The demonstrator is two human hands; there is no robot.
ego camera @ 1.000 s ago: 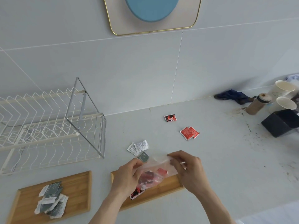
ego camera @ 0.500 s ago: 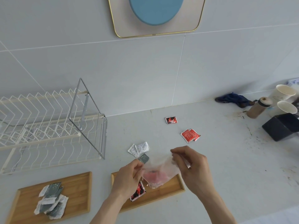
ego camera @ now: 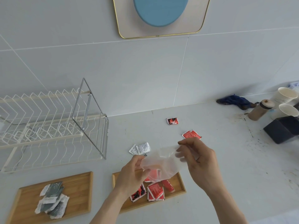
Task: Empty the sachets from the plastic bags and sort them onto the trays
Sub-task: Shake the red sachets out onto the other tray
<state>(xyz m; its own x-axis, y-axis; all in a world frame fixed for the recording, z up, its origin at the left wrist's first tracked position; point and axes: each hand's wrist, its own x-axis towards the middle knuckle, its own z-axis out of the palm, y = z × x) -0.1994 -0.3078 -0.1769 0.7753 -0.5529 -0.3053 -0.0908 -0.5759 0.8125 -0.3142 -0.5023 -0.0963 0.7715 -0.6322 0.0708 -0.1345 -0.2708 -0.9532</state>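
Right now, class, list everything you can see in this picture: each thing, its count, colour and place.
bag: one, clear, held over the right tray
right tray: one, wooden, holds red sachets
left tray: one, wooden, holds grey-white sachets
loose red sachets: about three, counter
loose white sachets: about two, counter
rack: one, white wire, left
cloth: one, blue, by wall
cups: two, white, right
bottle: one, tan, right
box: one, black, right
mirror: one, gold-framed, wall
left hand: grips bag
right hand: pinches bag

Bright, even, soft light; faint shadows; wide-angle bending at edges.
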